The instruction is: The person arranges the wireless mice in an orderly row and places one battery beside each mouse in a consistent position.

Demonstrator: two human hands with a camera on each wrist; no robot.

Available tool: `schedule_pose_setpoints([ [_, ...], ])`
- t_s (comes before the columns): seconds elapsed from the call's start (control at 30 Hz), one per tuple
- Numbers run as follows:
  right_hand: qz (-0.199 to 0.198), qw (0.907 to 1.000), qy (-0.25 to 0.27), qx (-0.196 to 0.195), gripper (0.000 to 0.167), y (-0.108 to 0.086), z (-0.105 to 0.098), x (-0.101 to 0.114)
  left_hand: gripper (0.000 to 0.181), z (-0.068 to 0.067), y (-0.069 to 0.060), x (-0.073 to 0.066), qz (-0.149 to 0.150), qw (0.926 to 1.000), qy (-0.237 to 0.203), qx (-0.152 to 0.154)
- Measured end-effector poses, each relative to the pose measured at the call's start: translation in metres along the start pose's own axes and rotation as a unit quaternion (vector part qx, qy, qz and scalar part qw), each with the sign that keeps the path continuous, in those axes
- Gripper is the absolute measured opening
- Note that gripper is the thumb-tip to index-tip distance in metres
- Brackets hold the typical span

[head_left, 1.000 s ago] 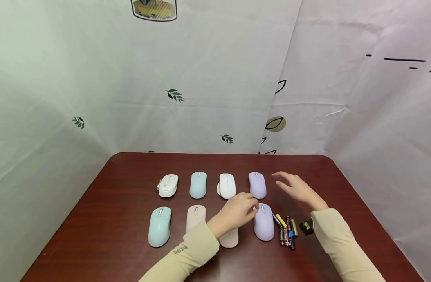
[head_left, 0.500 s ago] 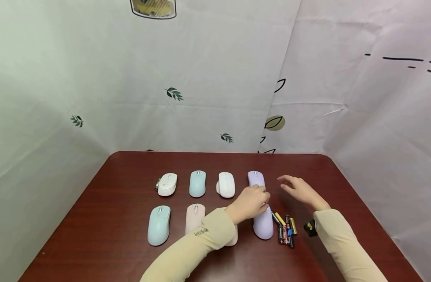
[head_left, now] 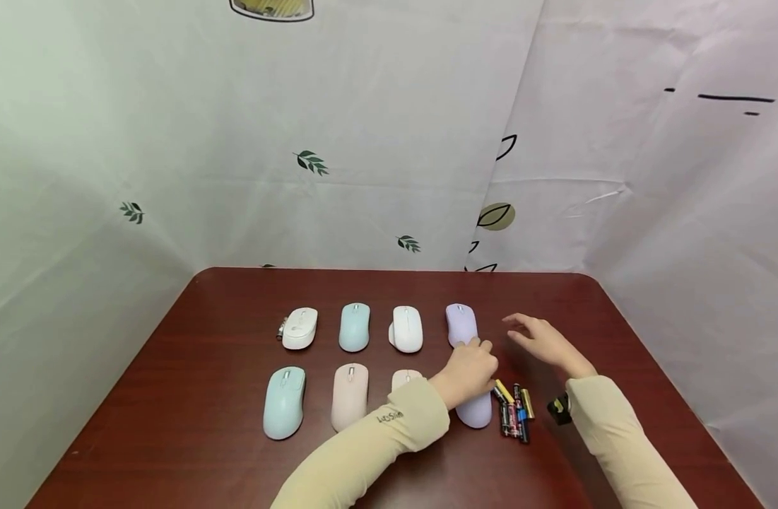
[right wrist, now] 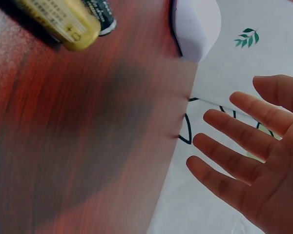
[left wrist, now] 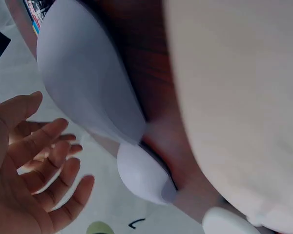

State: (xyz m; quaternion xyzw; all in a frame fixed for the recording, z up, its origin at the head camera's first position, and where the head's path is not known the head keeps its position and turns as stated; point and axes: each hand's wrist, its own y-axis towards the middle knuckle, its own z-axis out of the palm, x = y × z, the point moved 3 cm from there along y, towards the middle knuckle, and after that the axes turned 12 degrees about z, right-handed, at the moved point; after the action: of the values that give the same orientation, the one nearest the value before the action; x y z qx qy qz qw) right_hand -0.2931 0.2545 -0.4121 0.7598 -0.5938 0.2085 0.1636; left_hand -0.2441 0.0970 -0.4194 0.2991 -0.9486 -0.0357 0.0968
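Note:
In the head view my left hand (head_left: 468, 371) hovers over the front purple computer mouse (head_left: 474, 411) and hides its upper part. The left wrist view has that hand (left wrist: 19, 190) with relaxed, slightly bent fingers, apart from the purple mouse (left wrist: 83, 73) and holding nothing. To the right, my right hand (head_left: 544, 343) is raised above the table with loose fingers; in the right wrist view this hand (right wrist: 278, 190) is empty. Beyond my left hand lies the back purple mouse (head_left: 460, 323). Several batteries (head_left: 512, 413) lie in a cluster right of the front purple mouse.
Other mice lie in two rows: light blue (head_left: 283, 403), pink (head_left: 350, 392) and pale pink (head_left: 405, 378) in front, the last partly behind my left sleeve; white (head_left: 299, 329), light blue (head_left: 354, 327) and white (head_left: 408, 329) behind. A fabric backdrop (head_left: 363, 141) surrounds the dark red table (head_left: 172, 403).
My left hand has moved rightward from beside the front purple mouse to above it, uncovering part of the pale pink mouse. The right hand has shifted slightly to the right. The mice stay put.

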Motion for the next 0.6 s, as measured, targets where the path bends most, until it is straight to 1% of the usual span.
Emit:
schedule_pose_setpoints([
  [0.17,0.006,1.0000,-0.002,-0.002,0.030,-0.001,-0.004,0.001,0.019,0.000,0.009,-0.007,-0.032,0.9990,-0.003,0.031],
  [0.27,0.010,0.9999,-0.005,-0.001,0.031,-0.003,-0.006,0.000,0.022,0.003,0.014,-0.011,-0.050,0.9979,-0.003,0.042],
  [0.4,0.010,0.9999,-0.009,-0.002,0.031,-0.004,-0.009,-0.002,0.027,0.007,0.017,-0.015,-0.058,0.9973,0.008,0.045],
  [0.6,0.005,1.0000,-0.005,0.006,0.031,-0.006,-0.008,-0.002,0.030,0.013,0.020,-0.022,-0.066,0.9949,0.017,0.075],
])
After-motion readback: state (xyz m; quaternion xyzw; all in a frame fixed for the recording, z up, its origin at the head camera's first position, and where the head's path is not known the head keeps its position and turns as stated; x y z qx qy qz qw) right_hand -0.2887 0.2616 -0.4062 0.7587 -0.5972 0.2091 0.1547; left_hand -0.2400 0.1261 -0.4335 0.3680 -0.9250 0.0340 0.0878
